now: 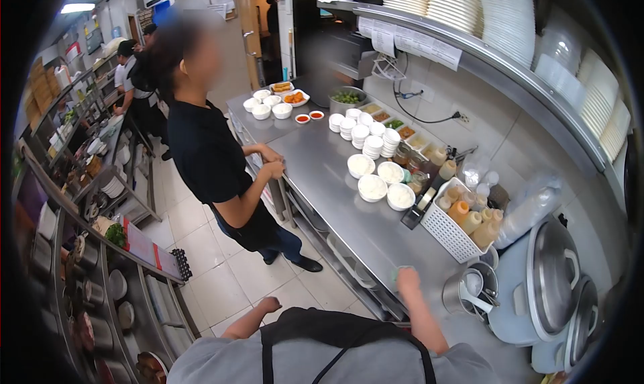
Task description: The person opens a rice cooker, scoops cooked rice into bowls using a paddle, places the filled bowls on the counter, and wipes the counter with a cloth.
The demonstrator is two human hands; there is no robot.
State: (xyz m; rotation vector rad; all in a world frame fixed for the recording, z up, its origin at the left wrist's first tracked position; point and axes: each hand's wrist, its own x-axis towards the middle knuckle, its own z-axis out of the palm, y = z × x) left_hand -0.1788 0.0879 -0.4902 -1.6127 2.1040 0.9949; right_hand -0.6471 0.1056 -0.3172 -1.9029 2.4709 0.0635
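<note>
Over the floor beside the counter, my left hand (270,305) hangs with its fingers curled in, and nothing shows in it. My right hand (406,278) is closed at the front edge of the steel counter (335,213). A small pale greenish thing shows at its fingers, too blurred to name. Farther along the counter stand several white bowls of rice (372,188), with stacks of small white cups (366,134) behind them. A black tape dispenser (417,209) lies between the rice bowls and a white basket of sauce bottles (451,234).
A person in black (208,162) stands at the counter's left side, hands together. To my right are a metal pot with utensils (463,291) and large lidded containers (547,276). An overhead shelf (483,65) holds stacked white containers. Shelves with pots (97,333) line the left.
</note>
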